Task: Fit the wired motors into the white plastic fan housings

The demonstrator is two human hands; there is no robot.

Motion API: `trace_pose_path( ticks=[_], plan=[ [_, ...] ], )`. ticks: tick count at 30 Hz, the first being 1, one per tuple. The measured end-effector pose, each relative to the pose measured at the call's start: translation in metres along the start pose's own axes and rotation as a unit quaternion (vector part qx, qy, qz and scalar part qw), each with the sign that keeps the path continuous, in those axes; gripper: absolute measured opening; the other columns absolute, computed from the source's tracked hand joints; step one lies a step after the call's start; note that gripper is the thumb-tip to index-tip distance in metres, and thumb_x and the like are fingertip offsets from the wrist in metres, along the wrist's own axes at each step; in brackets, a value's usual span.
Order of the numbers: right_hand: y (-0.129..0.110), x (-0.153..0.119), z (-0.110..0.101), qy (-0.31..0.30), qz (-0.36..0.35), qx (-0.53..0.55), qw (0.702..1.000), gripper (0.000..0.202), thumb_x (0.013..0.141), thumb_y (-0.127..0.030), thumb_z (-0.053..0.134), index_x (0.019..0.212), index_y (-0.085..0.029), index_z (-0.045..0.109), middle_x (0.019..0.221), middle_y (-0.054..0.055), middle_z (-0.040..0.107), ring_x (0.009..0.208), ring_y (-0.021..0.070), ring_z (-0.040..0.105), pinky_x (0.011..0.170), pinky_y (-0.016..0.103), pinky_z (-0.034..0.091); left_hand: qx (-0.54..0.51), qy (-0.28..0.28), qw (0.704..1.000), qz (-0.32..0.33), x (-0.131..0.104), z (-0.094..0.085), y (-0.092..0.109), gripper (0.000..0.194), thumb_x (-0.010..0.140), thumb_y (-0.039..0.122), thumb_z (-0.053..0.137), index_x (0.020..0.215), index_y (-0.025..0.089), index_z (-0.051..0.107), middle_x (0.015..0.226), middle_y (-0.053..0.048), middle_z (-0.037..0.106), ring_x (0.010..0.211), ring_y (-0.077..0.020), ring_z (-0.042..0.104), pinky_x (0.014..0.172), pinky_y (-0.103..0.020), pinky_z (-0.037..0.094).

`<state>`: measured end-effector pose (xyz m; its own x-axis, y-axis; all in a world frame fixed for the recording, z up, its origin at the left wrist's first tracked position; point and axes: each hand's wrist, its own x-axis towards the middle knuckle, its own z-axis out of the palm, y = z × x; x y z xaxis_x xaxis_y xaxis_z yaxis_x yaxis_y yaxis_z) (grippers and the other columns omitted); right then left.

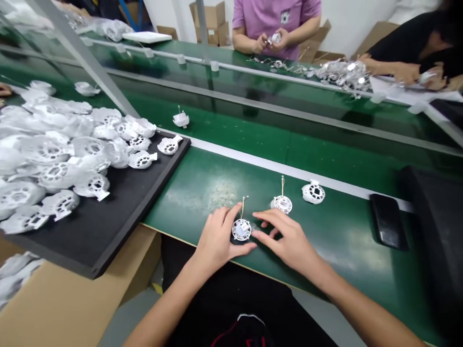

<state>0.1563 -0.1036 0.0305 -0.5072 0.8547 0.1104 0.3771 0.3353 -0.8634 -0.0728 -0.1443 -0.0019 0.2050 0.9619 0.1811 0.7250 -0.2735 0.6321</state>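
Near the close edge of the green table (347, 241), your white round part (241, 230) sits between your hands.
So it's round, no real long axis, face up, with thin wires (243, 207) sticking up at its far side, kinda pointing away from you. Your left hand (217, 233) is half open, curled around its left side, though I can't tell how firm any hold is. Your right hand (289, 236) is loosely open just right of it, thumb and index apart; can't tell if it's touching. Pale patch (245, 226) in the middle, any print's too tiny to read. Looks like plastic, slotted rim, on a smooth, shiny tabletop.
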Motion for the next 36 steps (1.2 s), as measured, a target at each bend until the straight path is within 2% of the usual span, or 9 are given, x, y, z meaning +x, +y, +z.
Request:
trace_pose_path(
  ticks=[7,14,20,24,26,29,31,34,36],
  plan=[
    [0.012,0.009,0.024,-0.013,0.016,0.036,0.999,0.019,0.093,-0.036,0.077,0.111,-0.030,0.081,0.104,0.004,0.065,0.077,0.0148,0.061,0.060,0.028,0.052,-0.094,-0.091,0.991,0.038,0.003,-0.020,-0.018,0.057,0.093,0.048,0.076,0.142,0.031,0.052,0.122,-0.005,0.063,0.114,-0.0248,0.059,0.098,-0.040,0.043],
    [0.005,0.002,0.042,0.055,0.029,0.070,0.996,0.010,0.093,-0.032,0.078,0.101,-0.029,0.083,0.091,0.001,0.063,0.067,0.0117,0.054,0.059,0.029,0.043,-0.080,-0.070,0.993,0.054,0.000,-0.010,-0.021,0.064,0.089,0.060,0.074,0.139,0.027,0.053,0.117,-0.005,0.065,0.108,-0.0240,0.060,0.094,-0.038,0.042],
    [0.006,-0.002,0.050,0.071,0.014,0.072,0.995,0.011,0.093,-0.031,0.078,0.103,-0.028,0.083,0.088,0.001,0.064,0.075,0.0142,0.061,0.068,0.030,0.052,-0.075,-0.080,0.992,0.056,0.001,-0.013,-0.021,0.059,0.090,0.059,0.074,0.136,0.027,0.056,0.117,-0.004,0.065,0.109,-0.0241,0.060,0.095,-0.039,0.042],
    [0.003,0.000,0.017,0.010,-0.037,-0.038,0.999,0.019,0.100,-0.035,0.068,0.114,-0.030,0.080,0.097,0.003,0.069,0.084,0.0167,0.066,0.078,0.032,0.056,-0.072,-0.100,0.991,0.051,0.002,-0.015,-0.020,0.054,0.093,0.055,0.073,0.136,0.028,0.056,0.120,-0.005,0.065,0.111,-0.0249,0.060,0.095,-0.039,0.042],
    [0.010,0.006,-0.016,0.063,-0.043,-0.144,0.987,0.024,0.105,-0.038,0.059,0.118,-0.031,0.078,0.102,0.005,0.072,0.090,0.0194,0.067,0.084,0.036,0.056,-0.064,-0.104,0.991,0.054,0.001,-0.015,-0.020,0.051,0.095,0.051,0.072,0.138,0.029,0.055,0.124,-0.005,0.064,0.113,-0.0257,0.059,0.097,-0.040,0.041],
    [0.037,0.014,-0.074,0.208,0.093,-0.339,0.913,0.044,0.103,-0.053,0.056,0.139,-0.031,0.067,0.119,0.011,0.068,0.109,0.0307,0.064,0.087,0.046,0.057,-0.053,-0.098,0.992,0.060,0.000,-0.015,-0.019,0.051,0.097,0.043,0.071,0.142,0.030,0.050,0.130,-0.006,0.063,0.118,-0.0262,0.058,0.100,-0.042,0.040],
    [0.059,0.013,-0.102,0.170,0.155,-0.386,0.893,0.062,0.098,-0.062,0.058,0.149,-0.028,0.058,0.127,0.015,0.063,0.120,0.0373,0.059,0.092,0.053,0.056,-0.049,-0.094,0.993,0.057,-0.001,-0.015,-0.017,0.059,0.096,0.039,0.072,0.148,0.030,0.044,0.133,-0.006,0.062,0.120,-0.0266,0.057,0.102,-0.043,0.039],
    [0.070,0.002,-0.114,0.115,0.161,-0.339,0.920,0.058,0.096,-0.061,0.062,0.143,-0.026,0.064,0.121,0.013,0.064,0.114,0.0337,0.064,0.100,0.052,0.053,-0.044,-0.085,0.994,0.045,-0.003,-0.015,-0.012,0.077,0.093,0.038,0.075,0.156,0.030,0.032,0.139,-0.008,0.060,0.123,-0.0286,0.055,0.102,-0.043,0.039],
    [0.053,-0.009,-0.102,0.127,0.152,-0.279,0.940,0.055,0.094,-0.058,0.068,0.140,-0.028,0.065,0.121,0.011,0.066,0.107,0.0299,0.067,0.096,0.049,0.056,-0.034,-0.078,0.996,0.039,-0.006,-0.013,-0.009,0.082,0.093,0.035,0.076,0.159,0.031,0.028,0.139,-0.008,0.061,0.124,-0.0297,0.054,0.101,-0.043,0.040]
  ],
)
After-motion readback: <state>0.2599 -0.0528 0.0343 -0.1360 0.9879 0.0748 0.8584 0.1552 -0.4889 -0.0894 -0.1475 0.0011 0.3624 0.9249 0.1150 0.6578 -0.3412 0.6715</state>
